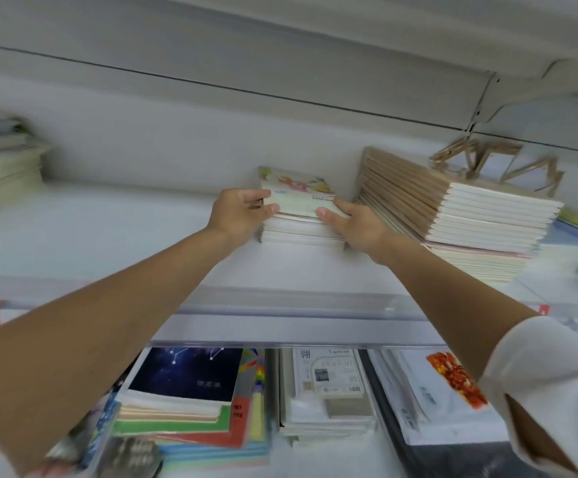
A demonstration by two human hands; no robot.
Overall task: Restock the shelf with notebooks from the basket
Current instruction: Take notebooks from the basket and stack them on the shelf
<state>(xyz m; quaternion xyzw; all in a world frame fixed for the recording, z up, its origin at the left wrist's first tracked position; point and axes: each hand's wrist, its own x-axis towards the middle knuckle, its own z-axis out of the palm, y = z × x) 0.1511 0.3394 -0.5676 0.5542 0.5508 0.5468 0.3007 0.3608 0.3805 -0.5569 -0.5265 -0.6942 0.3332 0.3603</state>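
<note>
Both arms reach up to the upper shelf (115, 250), and the notebook stack (299, 205) sits at the centre of the frame, resting on the white shelf board between the two hands. The left grip (242, 212) is clenched on the stack's left edge, fingers curled round the top few notebooks with the thumb at the near corner. The right grip (349, 224) grasps the opposite side, thumb pressed on the top cover and fingers running along the right edge.

The relation that matters is sideways. The stack lies directly between the grips, neither hand nearer than the other, and its near edge runs left to right across the frame. Its long axis seems to point away toward the back wall (177, 139), though the wide lens makes that hard to be sure of.

Just to the right stands a taller, brown-covered stack (453, 205), fanned and leaning, close beside the right wrist — that side has little room. To the left the shelf board is open, so any squaring-up probably wants a push straight back or leftward.
</note>
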